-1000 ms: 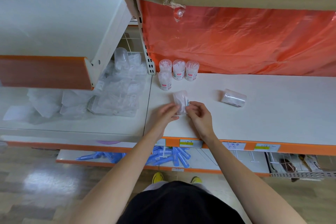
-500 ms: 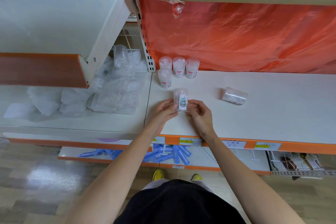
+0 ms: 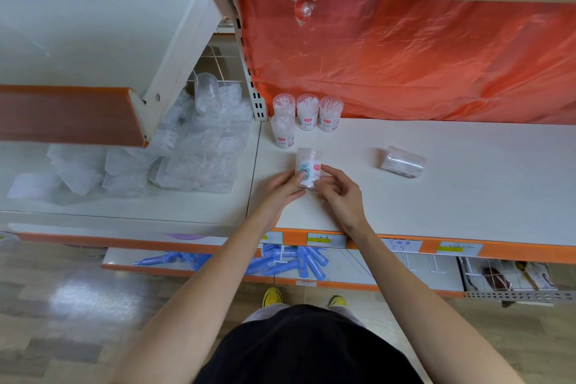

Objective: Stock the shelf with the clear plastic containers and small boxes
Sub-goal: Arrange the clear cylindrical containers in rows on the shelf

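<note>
Standing upright near the front left of the white shelf [image 3: 452, 206], the clear container [image 3: 307, 169] is held low on its wall. The fingers of the left hand [image 3: 280, 193] and right hand [image 3: 341, 196] are clamped on opposite sides. Judged light, rigid and smooth-walled, so liable to slip; grip the labelled body, not the lid. Four stocked containers [image 3: 307, 117] stand just behind. A toppled container [image 3: 402, 162] lies well to the right.

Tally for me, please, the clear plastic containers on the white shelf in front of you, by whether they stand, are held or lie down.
Upright clear plastic cylinder containers: 4
Clear plastic cylinder container with a cartoon label, held between left hand and right hand: 1
Clear plastic cylinder container lying on its side: 1
Total: 6
</note>
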Demonstrator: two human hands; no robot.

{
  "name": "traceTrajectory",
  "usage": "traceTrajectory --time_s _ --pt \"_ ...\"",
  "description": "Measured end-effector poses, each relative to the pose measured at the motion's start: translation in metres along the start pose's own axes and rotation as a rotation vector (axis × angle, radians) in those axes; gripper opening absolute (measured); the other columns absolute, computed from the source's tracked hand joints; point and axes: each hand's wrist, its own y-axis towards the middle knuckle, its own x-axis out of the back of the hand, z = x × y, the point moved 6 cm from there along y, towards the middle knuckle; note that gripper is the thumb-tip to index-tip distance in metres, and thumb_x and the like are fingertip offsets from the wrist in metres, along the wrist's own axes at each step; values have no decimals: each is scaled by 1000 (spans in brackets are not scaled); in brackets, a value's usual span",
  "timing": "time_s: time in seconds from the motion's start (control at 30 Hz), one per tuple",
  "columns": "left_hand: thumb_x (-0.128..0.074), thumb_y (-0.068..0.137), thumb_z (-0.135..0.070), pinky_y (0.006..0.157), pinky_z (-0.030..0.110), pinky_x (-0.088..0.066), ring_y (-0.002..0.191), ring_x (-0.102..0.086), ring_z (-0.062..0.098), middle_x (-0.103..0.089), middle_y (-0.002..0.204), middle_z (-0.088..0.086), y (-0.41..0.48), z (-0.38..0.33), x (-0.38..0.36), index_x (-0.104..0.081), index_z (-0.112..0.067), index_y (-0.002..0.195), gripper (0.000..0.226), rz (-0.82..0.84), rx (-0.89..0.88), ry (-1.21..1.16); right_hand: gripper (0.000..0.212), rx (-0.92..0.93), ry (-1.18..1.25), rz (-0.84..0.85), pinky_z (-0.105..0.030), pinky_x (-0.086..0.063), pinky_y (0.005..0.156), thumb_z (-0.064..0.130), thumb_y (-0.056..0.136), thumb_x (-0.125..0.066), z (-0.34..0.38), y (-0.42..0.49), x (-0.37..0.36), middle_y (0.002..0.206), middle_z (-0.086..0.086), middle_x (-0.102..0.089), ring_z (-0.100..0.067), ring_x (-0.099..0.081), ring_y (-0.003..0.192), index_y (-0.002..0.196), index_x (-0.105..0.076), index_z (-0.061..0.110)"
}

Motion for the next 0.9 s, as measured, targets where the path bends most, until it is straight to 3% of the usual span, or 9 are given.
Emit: traceTrajectory --time_s 0.2,0.53,0.63,0.7,0.8,0.9 --pt "-58 97 -19 95 31 -53 113 -64 27 -64 122 20 5 4 5 -55 -3 123 31 -43 -3 -35 33 -8 -18 -14 -23 -54 86 23 88 -74 1 0 -2 96 1 -74 -12 -68 91 120 -67 19" --pt "-51 101 -21 90 24 -54 106 -66 18 -66 116 12 4 1 0 -56 -8 121 24 -40 -35 79 38 6 -95 5 -21 -53 85 27 88 -73 1 1 -1 105 6 -73 -7 -68 95 124 -65 17" --pt "-46 103 -21 79 19 -55 99 -64 14 -65 116 9 6 -3 -6 -53 -8 130 31 -66 -66 254 40 12 -130 -24 -19 -52 83 25 88 -73 -1 3 2 108 8 -72 -5 -66 95 127 -64 17" --pt "-43 103 -32 76 23 -57 94 -64 11 -66 112 0 9 -4 -7 -53 -16 136 37 -59 -104 418 41 18 -168 -25 -20 -52 82 26 89 -73 -1 4 2 109 8 -72 -4 -65 89 128 -64 17" --pt "-36 95 -57 92 38 -52 106 -61 11 -62 119 -8 16 -8 -1 -53 -39 132 45 -74 -192 811 39 16 -196 -19 -24 -52 78 27 89 -72 -3 5 2 106 6 -72 -5 -59 78 127 -65 19" --pt "-39 98 -46 103 37 -41 120 -51 17 -53 130 -1 16 -13 9 -51 -26 137 45 -158 -323 1112 42 28 -264 -48 -16 -48 74 27 88 -74 -4 7 2 107 6 -70 -1 -56 72 128 -64 18"
